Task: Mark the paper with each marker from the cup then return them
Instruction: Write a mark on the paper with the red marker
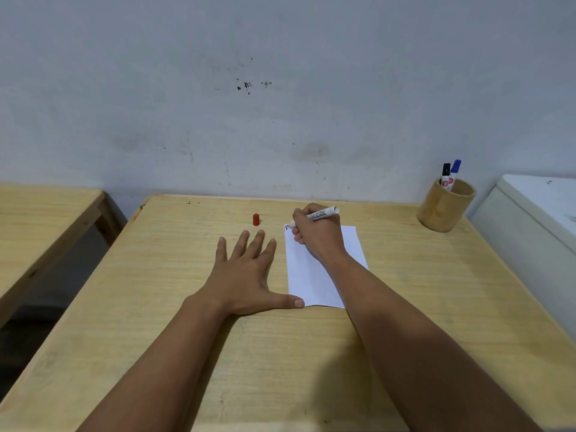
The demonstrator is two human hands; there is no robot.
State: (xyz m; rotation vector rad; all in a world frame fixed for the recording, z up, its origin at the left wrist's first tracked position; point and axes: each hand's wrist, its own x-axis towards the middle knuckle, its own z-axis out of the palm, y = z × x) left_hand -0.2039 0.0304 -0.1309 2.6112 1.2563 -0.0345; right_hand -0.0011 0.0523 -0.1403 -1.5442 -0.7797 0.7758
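A white sheet of paper (307, 275) lies on the wooden table (311, 353). My right hand (316, 236) grips a white uncapped marker (321, 214), its tip touching the paper's far left corner beside a small blue mark. Its red cap (256, 219) stands upright on the table, left of the paper. My left hand (246, 272) rests flat with spread fingers, the thumb pressing the paper's near left corner. A round wooden cup (444, 210) at the far right corner holds a black-capped marker (445, 174) and a blue-capped marker (455, 171).
A grey stained wall (280, 88) runs right behind the table. A second wooden table (40, 219) stands to the left across a gap. A white cabinet or appliance (536, 219) sits close against the table's right edge.
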